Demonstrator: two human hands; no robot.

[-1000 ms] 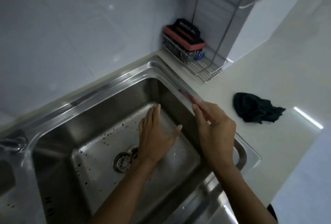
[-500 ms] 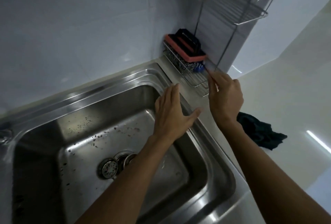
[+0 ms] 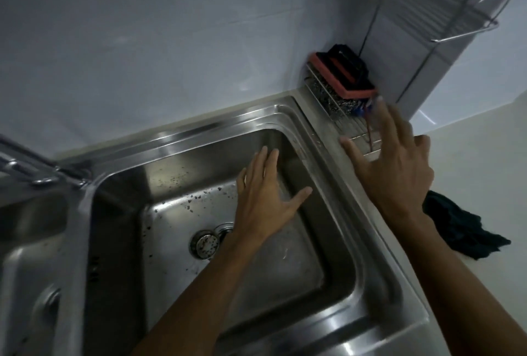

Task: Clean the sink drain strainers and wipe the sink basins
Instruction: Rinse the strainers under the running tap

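Observation:
The steel sink's right basin [image 3: 176,173] has dark specks scattered on its floor. A round perforated strainer [image 3: 204,244] lies beside the open drain [image 3: 225,227], which my left forearm partly covers. Above the basin's far right part my left hand [image 3: 265,199] hovers flat, fingers apart, holding nothing. Over the wire rack [image 3: 353,133] at the sink's far right corner, my right hand [image 3: 396,164] is spread wide. A thin red-handled brush [image 3: 369,130] rests in the rack under its fingers, with no fingers closed on it.
A red and black scrub brush [image 3: 342,76] and steel wool sit in the rack. A dark cloth [image 3: 462,227] lies crumpled on the white counter at right. The faucet [image 3: 31,170] and left basin [image 3: 25,241] are at left. A wire shelf [image 3: 456,8] hangs above.
My right hand carried the thin red brush from the sink's right rim to the wire rack and opened over it. My left hand followed toward the basin's far right, staying open.

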